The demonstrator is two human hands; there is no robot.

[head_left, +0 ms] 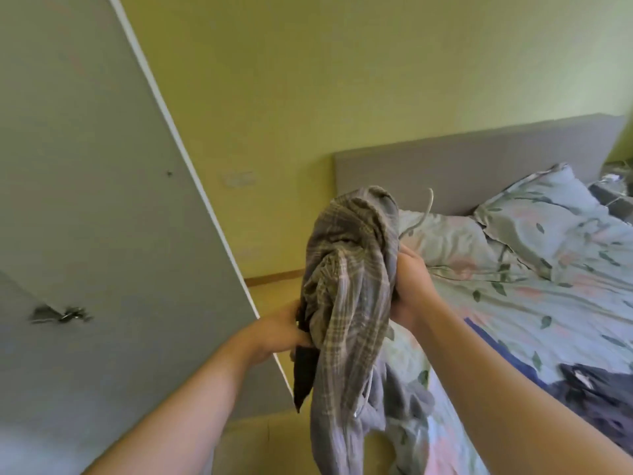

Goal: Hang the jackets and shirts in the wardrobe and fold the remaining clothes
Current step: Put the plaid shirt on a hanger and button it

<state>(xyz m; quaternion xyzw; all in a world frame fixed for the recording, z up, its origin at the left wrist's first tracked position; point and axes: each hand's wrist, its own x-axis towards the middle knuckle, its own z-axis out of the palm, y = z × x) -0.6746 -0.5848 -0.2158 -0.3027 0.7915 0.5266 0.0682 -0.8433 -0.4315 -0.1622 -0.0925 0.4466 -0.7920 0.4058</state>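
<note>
I hold a grey plaid shirt (349, 289) bunched up in front of me, between the wardrobe and the bed. My left hand (277, 332) grips its lower left side, where a dark piece of cloth (304, 375) hangs down. My right hand (409, 282) grips the shirt's right side. A thin pale hanger hook (424, 210) sticks up behind the shirt near my right hand; the hanger's body is hidden. The shirt's tail hangs down past the bed edge.
A grey wardrobe door (102, 200) with a white edge stands at the left. The bed (513, 303) with floral bedding and pillows (548, 214) fills the right, with dark clothes (599, 389) on it. A grey headboard (479, 166) backs it.
</note>
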